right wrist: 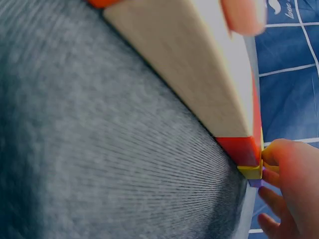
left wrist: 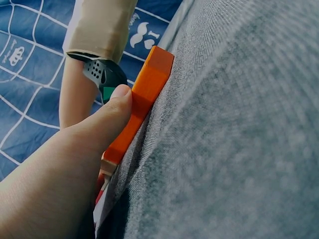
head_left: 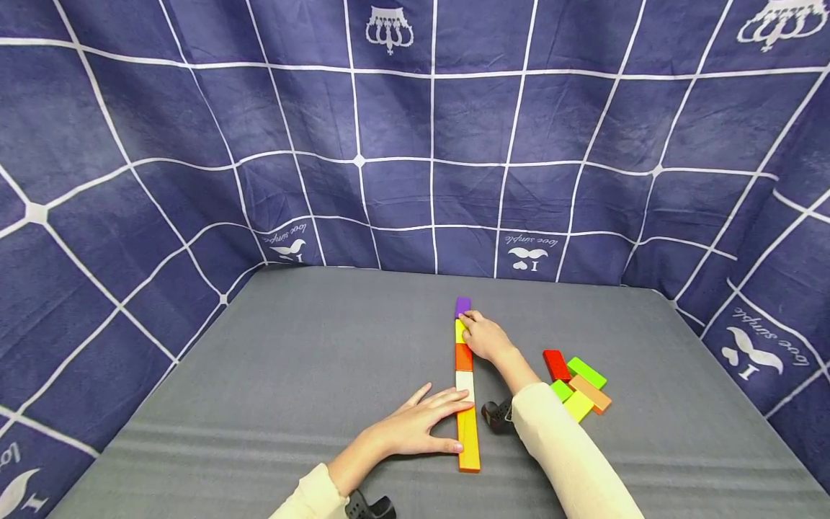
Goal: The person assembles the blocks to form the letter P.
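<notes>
Head view shows me the grey counter (head_left: 337, 331), its far edge meeting a blue gridded curtain (head_left: 395, 194) and its side edges spreading wider towards the wearer. The row of blocks (head_left: 464, 358) lies just right of the middle, its far tip short of the far edge. I have a broad stretch of surface to its left; on its right things are tighter, with the right sleeve (head_left: 564, 440), a black wrist device (head_left: 498, 415) and loose pieces bunched together: a red block (head_left: 556, 365), two green blocks (head_left: 587, 373), an orange block (head_left: 590, 393) and a lime block (head_left: 579, 406).

On the curtain I read "I" and "love simple", with hearts and moustaches, upside down along the far side.

The row's long axis points straight away from the wearer: amber block (head_left: 469, 447) nearest, its length along the row, then white block (head_left: 464, 380), orange-red block (head_left: 463, 356), yellow block (head_left: 460, 330) and purple block (head_left: 463, 306).

The left hand (head_left: 424, 425) has its grip spread, fingers stretched across the row around the white block, and left wrist view shows me its thumb against the amber block's side. The right hand (head_left: 486, 337) touches the row about where yellow meets purple; I cannot tell whether that grip pinches or only presses.
</notes>
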A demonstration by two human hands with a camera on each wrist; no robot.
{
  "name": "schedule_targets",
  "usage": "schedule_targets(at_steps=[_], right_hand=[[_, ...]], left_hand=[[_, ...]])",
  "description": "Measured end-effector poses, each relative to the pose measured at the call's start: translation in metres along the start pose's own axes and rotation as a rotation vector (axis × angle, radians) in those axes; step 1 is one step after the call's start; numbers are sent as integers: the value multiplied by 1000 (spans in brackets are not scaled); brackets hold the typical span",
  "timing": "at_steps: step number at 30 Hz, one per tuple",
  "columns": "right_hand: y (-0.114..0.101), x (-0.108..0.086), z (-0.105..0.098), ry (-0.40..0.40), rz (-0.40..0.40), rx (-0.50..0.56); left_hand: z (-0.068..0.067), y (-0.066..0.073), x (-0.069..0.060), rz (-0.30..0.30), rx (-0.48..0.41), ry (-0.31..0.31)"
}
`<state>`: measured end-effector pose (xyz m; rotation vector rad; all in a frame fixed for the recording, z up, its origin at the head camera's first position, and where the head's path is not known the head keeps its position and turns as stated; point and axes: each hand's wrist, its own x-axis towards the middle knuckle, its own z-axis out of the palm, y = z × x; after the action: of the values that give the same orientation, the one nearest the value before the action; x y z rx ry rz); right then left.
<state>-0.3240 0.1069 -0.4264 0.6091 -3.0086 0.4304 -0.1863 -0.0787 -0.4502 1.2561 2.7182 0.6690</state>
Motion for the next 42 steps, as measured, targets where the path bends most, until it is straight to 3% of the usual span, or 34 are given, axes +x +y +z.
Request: schedule_targets(at_steps=[10,33,42], right_hand=[[-2,-1,1,-16,52,58],[-3,-8,9,-12,78,79],[-1,-17,6,-52,81,119]], left_hand=[[-1,1,1,4,13,5],[2,-2,-1,13,17,-9],[5,3,1,63,88,62]])
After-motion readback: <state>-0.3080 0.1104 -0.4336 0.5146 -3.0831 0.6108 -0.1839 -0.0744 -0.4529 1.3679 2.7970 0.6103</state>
